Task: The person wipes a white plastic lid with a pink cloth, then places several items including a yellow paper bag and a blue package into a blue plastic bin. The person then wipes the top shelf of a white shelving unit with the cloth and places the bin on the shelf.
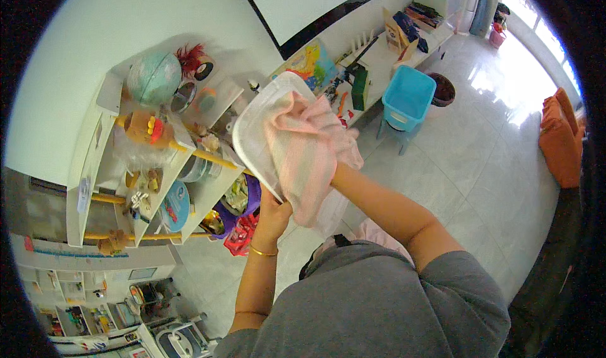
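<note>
My left hand [273, 216], with a gold bangle at the wrist, grips the near rim of a white plastic bin [252, 142]. The bin is lifted and tilted in front of me. A pink and pale striped cloth [303, 154] lies bunched against it, with one end hanging over the near rim. My right hand [342, 174] is wrapped in the folds of this cloth and holds it. Only the wrist side shows; the fingers are hidden.
White shelves [156, 206] stand close on the left, with a globe [154, 76] on top. A purple bag [248, 199] and a red plastic bag [241, 235] are below. A blue tub [409, 95] sits on a stool to the right, beside a dark wastebasket [442, 89].
</note>
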### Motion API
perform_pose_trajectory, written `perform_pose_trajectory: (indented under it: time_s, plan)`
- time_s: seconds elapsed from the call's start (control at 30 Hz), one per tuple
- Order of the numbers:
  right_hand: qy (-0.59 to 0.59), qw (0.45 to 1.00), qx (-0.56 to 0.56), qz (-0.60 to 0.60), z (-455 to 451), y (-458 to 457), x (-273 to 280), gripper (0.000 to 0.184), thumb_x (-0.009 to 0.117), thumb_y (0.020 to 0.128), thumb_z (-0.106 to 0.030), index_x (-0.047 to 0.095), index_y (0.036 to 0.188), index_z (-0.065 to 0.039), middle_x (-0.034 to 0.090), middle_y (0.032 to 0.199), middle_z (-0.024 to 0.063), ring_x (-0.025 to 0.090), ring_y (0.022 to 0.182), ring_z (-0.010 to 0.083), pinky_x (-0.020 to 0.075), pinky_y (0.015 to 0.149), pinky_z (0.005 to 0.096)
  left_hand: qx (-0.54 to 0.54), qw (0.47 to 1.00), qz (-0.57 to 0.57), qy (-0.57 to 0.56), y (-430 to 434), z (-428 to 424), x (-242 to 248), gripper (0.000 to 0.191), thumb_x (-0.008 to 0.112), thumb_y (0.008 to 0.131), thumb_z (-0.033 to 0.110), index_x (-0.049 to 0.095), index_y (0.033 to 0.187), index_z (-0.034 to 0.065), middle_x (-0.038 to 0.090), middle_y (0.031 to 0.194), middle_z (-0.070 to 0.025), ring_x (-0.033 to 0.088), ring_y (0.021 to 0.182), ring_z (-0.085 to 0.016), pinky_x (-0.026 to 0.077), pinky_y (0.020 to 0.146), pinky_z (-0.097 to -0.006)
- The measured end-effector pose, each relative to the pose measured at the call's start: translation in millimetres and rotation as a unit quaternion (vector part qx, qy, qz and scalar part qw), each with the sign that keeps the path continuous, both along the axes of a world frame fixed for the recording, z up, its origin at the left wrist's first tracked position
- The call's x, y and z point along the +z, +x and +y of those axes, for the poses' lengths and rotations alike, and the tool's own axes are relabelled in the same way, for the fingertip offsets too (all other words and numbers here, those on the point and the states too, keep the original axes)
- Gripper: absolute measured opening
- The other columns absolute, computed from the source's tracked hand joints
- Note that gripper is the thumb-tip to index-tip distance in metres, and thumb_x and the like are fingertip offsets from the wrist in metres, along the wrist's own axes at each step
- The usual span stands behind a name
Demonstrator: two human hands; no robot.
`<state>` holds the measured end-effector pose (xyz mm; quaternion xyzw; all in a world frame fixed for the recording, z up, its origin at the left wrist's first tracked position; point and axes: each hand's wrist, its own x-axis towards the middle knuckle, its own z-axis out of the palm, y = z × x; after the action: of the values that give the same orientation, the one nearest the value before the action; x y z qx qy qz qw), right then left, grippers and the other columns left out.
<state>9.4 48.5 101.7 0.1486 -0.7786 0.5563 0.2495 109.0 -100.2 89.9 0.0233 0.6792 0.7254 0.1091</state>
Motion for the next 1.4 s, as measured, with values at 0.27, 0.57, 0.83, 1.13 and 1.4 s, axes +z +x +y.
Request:
perform_pose_trajectory:
  time_s: [0.27, 0.57, 0.83, 1.13, 1.4]
  plan:
    - [0.119, 0.99, -0.08, -0.012, -10, -15, 11, 0.017, 0.06, 0.068, -0.017, 0.061, 0.084, -0.01, 0.061, 0.081, 0.0061, 0.061, 0.078, 0.0186, 0.0492, 0.069, 0.0313, -0.009, 0.999, 0.012, -0.036, 6, 4, 0, 0.086, 0.058, 0.062, -0.009, 0.021, 0.138, 0.0047, 0.042, 0.128, -0.0085, 0.042, 0.118, -0.022, 0.036, 0.099, -0.0342]
    - [-0.417, 0.881, 0.199, -0.1, -11, -24, -23, 0.03, 0.051, 0.084, -0.008, 0.051, 0.114, -0.005, 0.058, 0.1, 0.0056, 0.055, 0.095, 0.0123, 0.0469, 0.082, 0.0275, -0.035, 0.997, 0.0, -0.061, 8, -3, -3, 0.089, 0.059, 0.061, -0.006, 0.019, 0.139, 0.0055, 0.042, 0.125, -0.0078, 0.041, 0.118, -0.021, 0.034, 0.099, -0.0349]
    - [-0.184, 0.976, 0.104, 0.043, 4, -54, -24, 0.038, 0.056, 0.083, -0.014, 0.049, 0.119, -0.003, 0.06, 0.101, 0.0085, 0.057, 0.095, 0.0177, 0.0454, 0.085, 0.0267, 0.006, 0.999, 0.011, -0.029, 13, -5, -3, 0.081, 0.059, 0.06, -0.006, 0.029, 0.134, 0.0046, 0.051, 0.12, -0.0104, 0.051, 0.109, -0.025, 0.042, 0.092, -0.0359]
    - [-0.311, 0.912, 0.251, -0.095, -29, -26, -16, 0.043, 0.061, 0.078, -0.015, 0.048, 0.118, -0.005, 0.053, 0.107, 0.0071, 0.05, 0.103, 0.0183, 0.039, 0.092, 0.0283, 0.025, 0.996, -0.038, 0.08, -5, -4, -7, 0.08, 0.056, 0.06, -0.009, 0.03, 0.134, 0.0055, 0.047, 0.124, -0.0078, 0.047, 0.115, -0.023, 0.039, 0.097, -0.0356]
    - [0.198, 0.95, -0.016, 0.242, 52, -25, 140, 0.041, 0.062, 0.075, -0.024, 0.053, 0.109, -0.004, 0.057, 0.098, 0.0072, 0.054, 0.094, 0.0216, 0.0429, 0.085, 0.0293, 0.084, 0.952, -0.124, 0.265, -33, -8, -61, 0.066, 0.047, 0.064, -0.011, 0.039, 0.127, 0.0042, 0.05, 0.122, -0.0117, 0.05, 0.113, -0.029, 0.042, 0.097, -0.0409]
